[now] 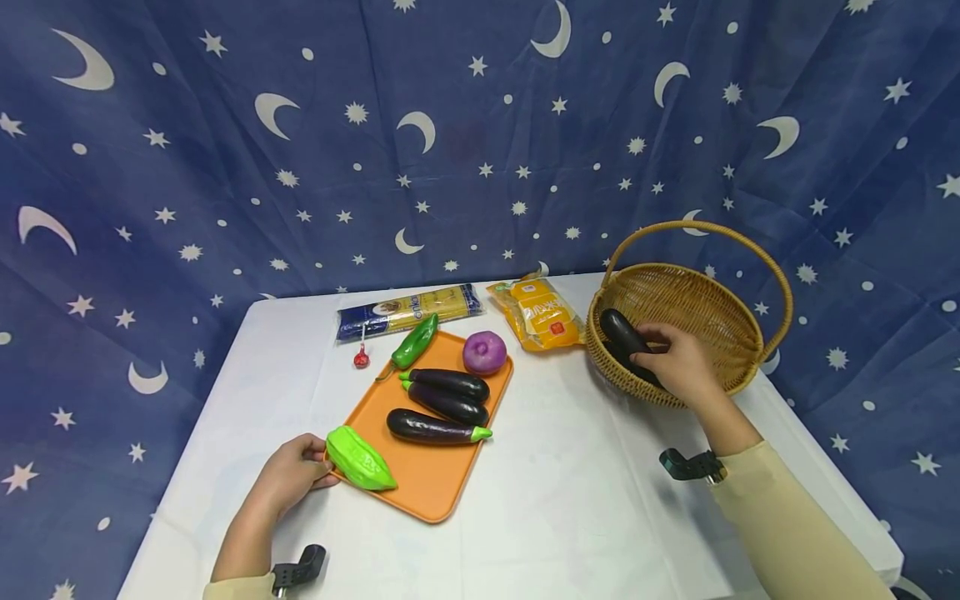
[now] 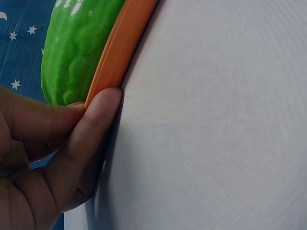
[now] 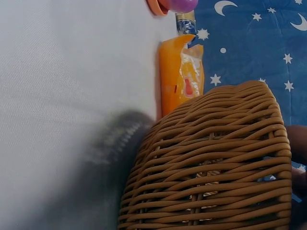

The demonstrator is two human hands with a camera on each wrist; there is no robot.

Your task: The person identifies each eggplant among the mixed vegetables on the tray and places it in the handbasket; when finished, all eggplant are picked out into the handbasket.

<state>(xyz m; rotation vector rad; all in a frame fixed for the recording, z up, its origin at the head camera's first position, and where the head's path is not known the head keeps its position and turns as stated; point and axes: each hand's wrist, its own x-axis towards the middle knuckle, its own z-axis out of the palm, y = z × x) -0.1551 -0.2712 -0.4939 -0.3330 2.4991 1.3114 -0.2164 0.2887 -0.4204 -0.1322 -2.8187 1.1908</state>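
My left hand (image 1: 294,475) pinches the near-left rim of an orange tray (image 1: 427,492), thumb and finger on the edge in the left wrist view. Beside those fingers, a bright green ridged bitter melon (image 1: 360,458) lies on the tray. Three dark eggplants (image 1: 438,427), a purple onion (image 1: 484,352) and a green pepper (image 1: 415,342) also lie there. My right hand (image 1: 678,362) holds a dark eggplant (image 1: 621,330) inside the wicker basket (image 1: 701,292), at its left side. Another dark shape lies just under it, partly hidden. In the right wrist view, the basket wall (image 3: 216,158) hides most of that hand.
Behind the tray lie a pasta packet (image 1: 408,312) and a red lollipop (image 1: 362,358). An orange-yellow bag (image 1: 536,312) stands between tray and basket. The basket's tall handle (image 1: 776,275) arches above it. A starry blue curtain (image 1: 465,150) hangs behind the white table (image 1: 555,500).
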